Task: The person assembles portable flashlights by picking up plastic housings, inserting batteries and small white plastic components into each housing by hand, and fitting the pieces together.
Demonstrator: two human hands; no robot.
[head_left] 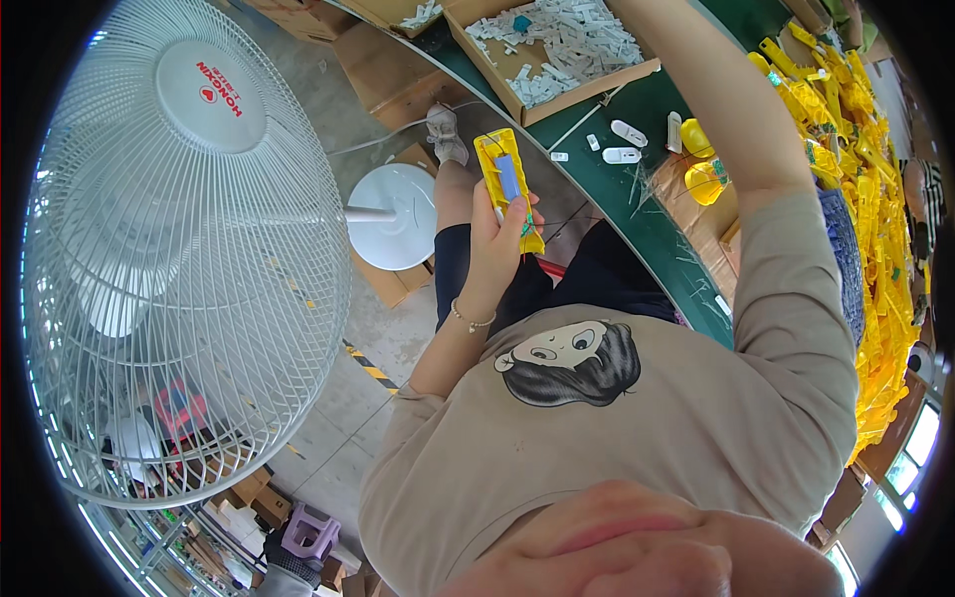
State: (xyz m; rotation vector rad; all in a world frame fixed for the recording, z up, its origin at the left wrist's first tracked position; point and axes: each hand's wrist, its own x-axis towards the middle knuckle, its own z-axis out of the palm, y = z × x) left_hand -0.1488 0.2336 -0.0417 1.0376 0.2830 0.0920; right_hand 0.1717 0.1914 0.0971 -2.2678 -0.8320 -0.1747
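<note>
My left hand (504, 221) is closed around a long yellow plastic casing (487, 151), held over my lap beside the table edge. Inside the casing lies a blue cylindrical battery (508, 177). A bit of green, perhaps a circuit board, shows near my fingertips, and thin wires stick out of the casing. My right arm (716, 95) reaches forward across the table, and its hand is cut off by the top edge of the picture. Nearest to that forearm is the open cardboard box (593, 98) of small white plastic parts.
On the green table (637, 224) lie white oval parts (623, 155), yellow round pieces (704, 183) and thin wire scraps. Yellow casings (875, 259) are heaped at the right. A large white fan (199, 269) stands close on my left, with a white round stool (392, 234) beside it.
</note>
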